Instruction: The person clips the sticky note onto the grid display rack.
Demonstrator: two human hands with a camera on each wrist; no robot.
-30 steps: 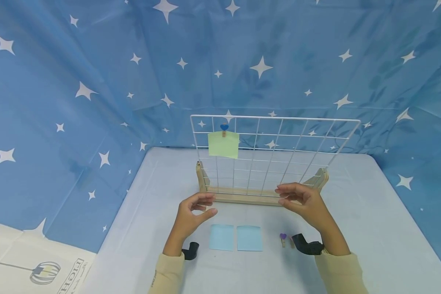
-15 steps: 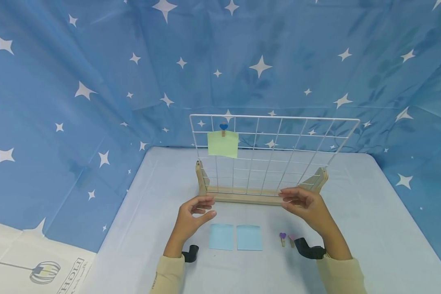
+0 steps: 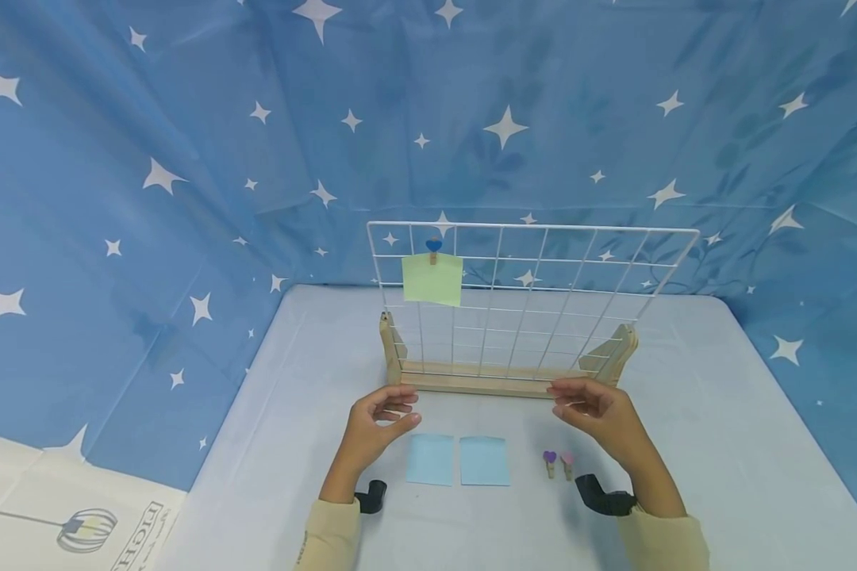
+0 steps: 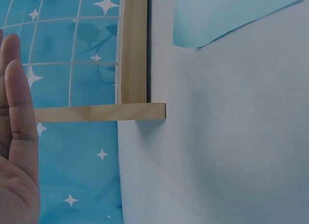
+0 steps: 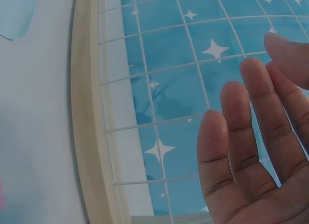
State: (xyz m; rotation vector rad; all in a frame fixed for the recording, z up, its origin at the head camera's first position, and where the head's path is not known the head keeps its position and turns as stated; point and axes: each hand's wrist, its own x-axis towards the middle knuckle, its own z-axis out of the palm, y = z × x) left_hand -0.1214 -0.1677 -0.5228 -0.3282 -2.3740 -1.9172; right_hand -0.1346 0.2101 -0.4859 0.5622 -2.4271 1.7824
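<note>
My left hand (image 3: 375, 424) hovers over the table left of two blue sticky notes, its fingers loosely bent with nothing in them. On the other side my right hand (image 3: 600, 412) is likewise bare, above two small clothespins. One is a purple heart clothespin (image 3: 550, 464), the other a pink heart clothespin (image 3: 567, 465). The left blue note (image 3: 431, 460) and the right blue note (image 3: 484, 461) lie side by side. Behind them stands a white wire grid (image 3: 521, 259) in a wooden base (image 3: 486, 384). A blue heart clothespin (image 3: 433, 247) holds a green note (image 3: 432, 280) on the grid's upper left.
A white cloth covers the table (image 3: 314, 341). Blue star-patterned fabric (image 3: 543, 95) hangs behind and along the sides. Black curved mounts sit at the left wrist (image 3: 373, 497) and right wrist (image 3: 603, 500).
My right hand has drifted down and slightly right, away from the grid, and the pink clothespin now shows fully. The left hand has sunk slightly. Notes and clothespins stay in place.
</note>
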